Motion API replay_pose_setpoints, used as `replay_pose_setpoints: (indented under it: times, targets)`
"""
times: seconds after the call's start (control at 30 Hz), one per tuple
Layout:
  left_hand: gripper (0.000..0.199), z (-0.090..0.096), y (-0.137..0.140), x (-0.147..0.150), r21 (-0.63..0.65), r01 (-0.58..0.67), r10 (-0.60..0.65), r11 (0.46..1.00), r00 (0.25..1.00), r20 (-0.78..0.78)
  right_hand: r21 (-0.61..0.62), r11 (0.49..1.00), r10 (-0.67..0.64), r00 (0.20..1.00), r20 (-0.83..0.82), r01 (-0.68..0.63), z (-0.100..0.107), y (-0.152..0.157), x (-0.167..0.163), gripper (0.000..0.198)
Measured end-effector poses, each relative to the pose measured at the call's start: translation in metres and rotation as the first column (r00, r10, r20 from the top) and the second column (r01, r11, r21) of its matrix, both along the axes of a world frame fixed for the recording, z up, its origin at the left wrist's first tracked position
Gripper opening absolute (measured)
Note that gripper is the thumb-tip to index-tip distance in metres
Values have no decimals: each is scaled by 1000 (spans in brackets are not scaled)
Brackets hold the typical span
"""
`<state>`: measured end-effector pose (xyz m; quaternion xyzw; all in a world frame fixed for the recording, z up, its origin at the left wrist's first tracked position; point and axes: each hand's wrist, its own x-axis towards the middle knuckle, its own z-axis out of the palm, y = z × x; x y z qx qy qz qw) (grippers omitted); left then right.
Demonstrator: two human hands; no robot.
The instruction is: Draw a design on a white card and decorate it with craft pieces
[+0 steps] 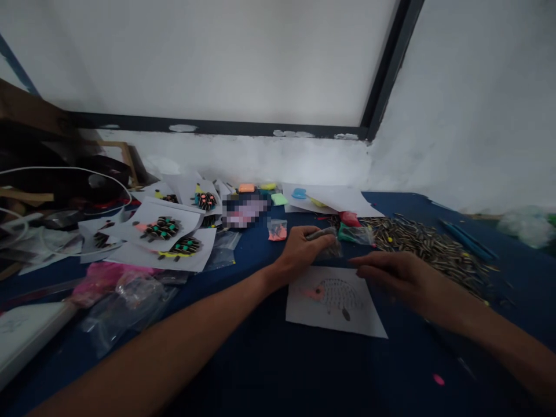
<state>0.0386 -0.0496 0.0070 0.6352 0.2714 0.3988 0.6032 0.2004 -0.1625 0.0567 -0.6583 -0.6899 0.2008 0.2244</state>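
At the far edge of the drawing sheet, my left hand (303,249) is closed on a small clear plastic bag (333,245) with something dark grey inside, likely clay. My right hand (391,272) hovers beside the sheet's upper right corner, its fingers stretched out and nothing visible in them. Between my forearms lies the white paper (299,315), bearing a hedgehog picture (339,294) with a pink snout, a spiny outline and a dark grey foot. Just past the right fingertips is a bag with green material (354,234).
A heap of short dark sticks or shells (434,246) spreads at the right, near blue scissors-like tools (471,238). Finished-looking hedgehog sheets (160,231) overlap at the left. Crumpled plastic bags (130,301) lie nearer. A bag of coral clay (277,230) sits behind my left hand.
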Motion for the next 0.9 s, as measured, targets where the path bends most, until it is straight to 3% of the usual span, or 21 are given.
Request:
replay_pose_setpoints:
  times: [0.2,0.37,0.57,0.9]
  targets:
    - [21,-4,2,2,0,-1,1,1000,1000,16,-136,990,-5,973,-232,-28,-4,1,-5,29]
    - [21,-5,3,3,-15,-7,7,1000,1000,15,-129,991,-3,952,-307,-38,-12,5,-9,21]
    - [23,-2,2,3,-20,-9,10,1000,1000,19,-63,995,66,970,-234,-83,-20,6,-9,21]
    - [23,-2,2,4,-28,-9,9,1000,1000,17,40,998,-38,999,-11,38,-15,2,-20,27]
